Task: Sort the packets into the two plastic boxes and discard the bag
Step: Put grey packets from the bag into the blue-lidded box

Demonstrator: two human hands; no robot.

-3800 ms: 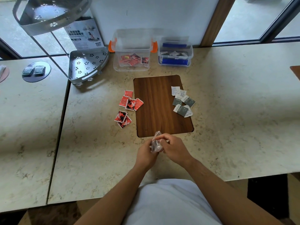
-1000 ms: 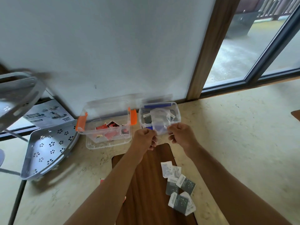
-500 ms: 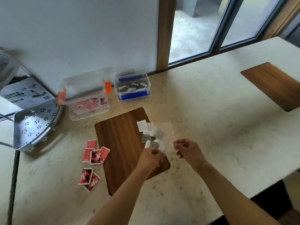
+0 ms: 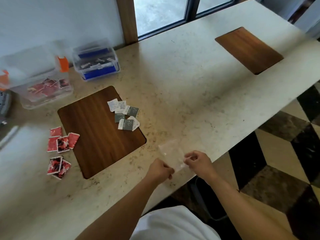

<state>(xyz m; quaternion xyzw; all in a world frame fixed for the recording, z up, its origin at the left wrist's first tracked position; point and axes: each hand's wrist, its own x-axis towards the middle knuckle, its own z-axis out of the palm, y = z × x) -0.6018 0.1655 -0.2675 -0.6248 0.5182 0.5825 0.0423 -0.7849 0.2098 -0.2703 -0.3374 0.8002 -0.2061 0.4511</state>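
Far beyond the fingers, against the wall: box with orange latches holding red packets, box with blue latches holding grey ones. Nearer, left of the fingers: loose red packets on the counter, grey and white packets at the wooden inlay's edge. Between the fingers: clear plastic bag, apparently empty, pinched at its near edge by left hand and right hand, fingers curled. Probably featherlight, limp, slippery; best gripped along the edge or crumpled into the palm.

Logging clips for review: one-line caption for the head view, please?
Both hands pinch an empty clear bag over the counter; red packets and grey packets lie unsorted.
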